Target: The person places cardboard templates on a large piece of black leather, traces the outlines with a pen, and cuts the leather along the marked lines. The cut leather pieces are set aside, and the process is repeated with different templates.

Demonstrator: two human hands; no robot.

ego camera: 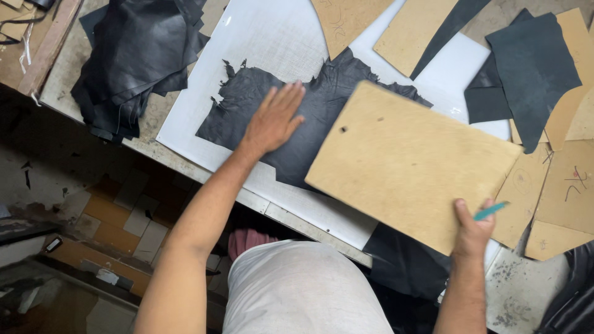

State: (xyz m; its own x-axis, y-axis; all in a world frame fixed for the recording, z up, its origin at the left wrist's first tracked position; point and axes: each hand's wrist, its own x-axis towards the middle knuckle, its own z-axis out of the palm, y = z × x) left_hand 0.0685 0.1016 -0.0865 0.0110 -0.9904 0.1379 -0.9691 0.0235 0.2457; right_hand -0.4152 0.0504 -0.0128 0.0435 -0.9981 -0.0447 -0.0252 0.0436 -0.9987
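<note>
My left hand [275, 117] lies flat, fingers spread, on a ragged piece of black leather [247, 102] spread over a white cutting board [260, 37]. My right hand [473, 232] grips the near corner of a large tan cardboard pattern [408, 161] and also holds a thin teal tool [492, 211] between its fingers. The cardboard pattern rests tilted over the right part of the black leather, hiding that part.
A heap of black leather pieces [133, 55] lies at the table's left corner. More tan cardboard patterns [414, 28] and dark leather pieces [532, 68] cover the far and right side. The table edge [204, 173] runs diagonally; tiled floor [111, 216] lies below left.
</note>
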